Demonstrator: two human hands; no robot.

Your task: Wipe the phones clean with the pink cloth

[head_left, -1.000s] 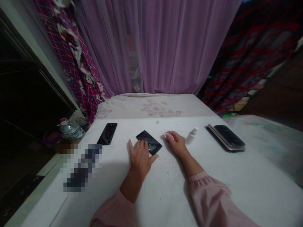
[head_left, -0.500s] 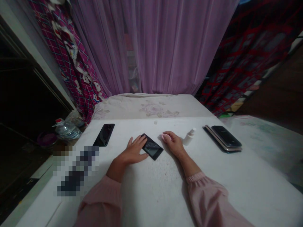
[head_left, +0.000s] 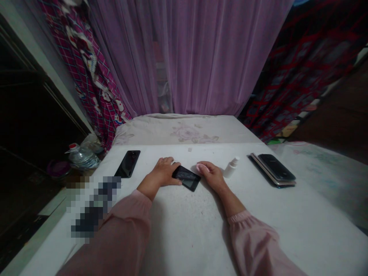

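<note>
Center ref: black smartphone (head_left: 186, 178), flat on white table (head_left: 184, 230), screen up, angled, between both hands.

Left hand (head_left: 163, 172): just left of the black smartphone, fingers curled, thumb side at its left edge. Can't tell if it's gripping or only touching.

Right hand (head_left: 211, 176): just right of the black smartphone, curled over a small pink pad (head_left: 200, 166), seemingly held under the fingers. Pad material unclear.

Around the black smartphone:
- Left: dark phone (head_left: 127, 164), flat, well apart from the left hand.
- Right: small white spray bottle (head_left: 231, 168), upright, just past the right hand.
- Further right: stack of phones (head_left: 273, 170), top one offset.
- Behind: small white bit (head_left: 189, 149) on the table.

Risks:
- Side pressure from either hand could skate the black smartphone on the smooth table, likely into the other hand.
- A wide right-hand swing could tip the spray bottle, which is light and narrow-based.
- The pink pad could slip from the loose curl.
- The offset top phone could slide if the stack gets bumped.
- Dim light and screen glare make marks on the black smartphone hard to judge.
</note>
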